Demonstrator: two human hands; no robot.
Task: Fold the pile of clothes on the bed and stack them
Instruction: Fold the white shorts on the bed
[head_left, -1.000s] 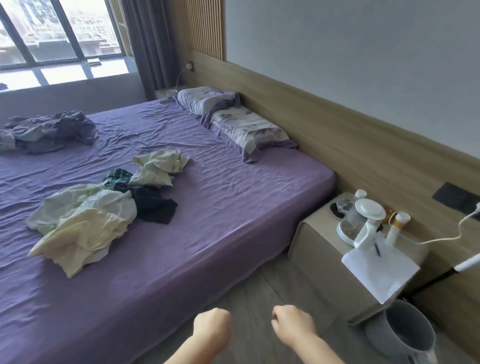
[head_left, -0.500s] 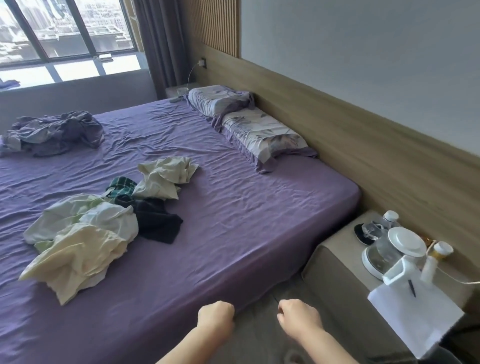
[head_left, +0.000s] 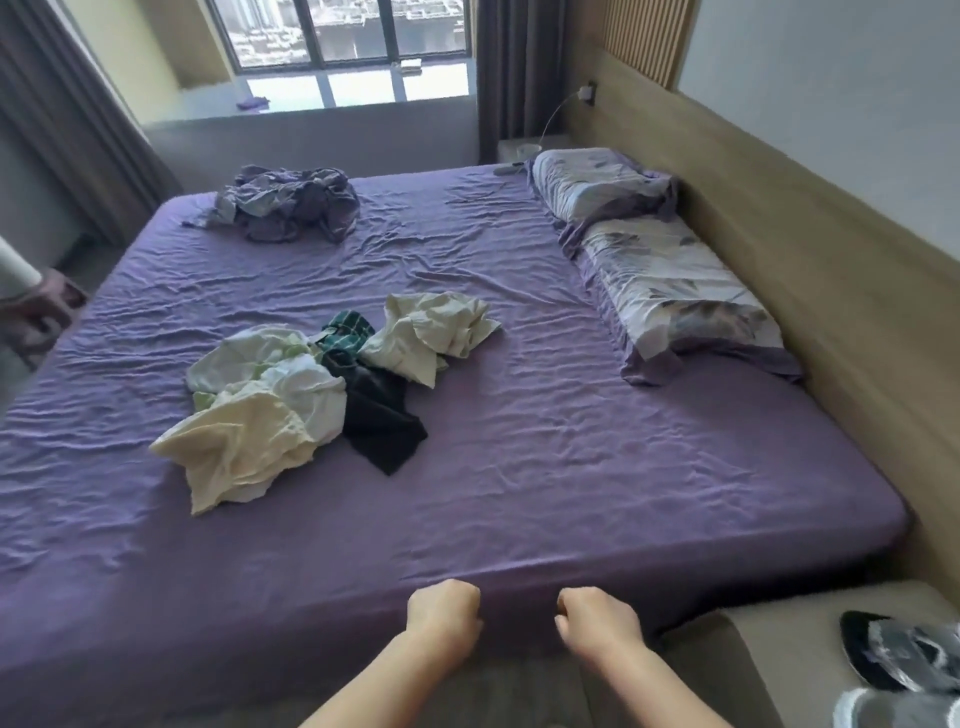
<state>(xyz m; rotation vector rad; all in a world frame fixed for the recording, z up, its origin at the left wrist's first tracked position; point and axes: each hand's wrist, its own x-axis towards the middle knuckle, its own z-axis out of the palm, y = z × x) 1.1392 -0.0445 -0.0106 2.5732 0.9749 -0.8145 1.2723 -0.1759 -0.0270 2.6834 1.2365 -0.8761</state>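
Note:
A loose pile of clothes lies on the purple bed (head_left: 597, 457), left of its middle. It holds a pale yellow garment (head_left: 239, 447) at the near end, a white one (head_left: 291, 379), a black one (head_left: 379, 415), a green checked piece (head_left: 345, 327) and a cream one (head_left: 436, 332) at the far end. My left hand (head_left: 441, 618) and my right hand (head_left: 597, 623) hang side by side in front of the bed's near edge. Both have their fingers curled into fists and hold nothing. The pile is well beyond their reach.
A crumpled grey-purple cover (head_left: 291, 202) lies at the bed's far left. Two patterned pillows (head_left: 670, 286) line the wooden headboard on the right. A bedside table (head_left: 769, 649) with a black pad stands at lower right. Someone's hand (head_left: 41, 301) shows at the left edge.
The view has swung left from the bedside table and kettle toward the bed. My two fists now hang before the bed's near edge. The clothes have not moved.

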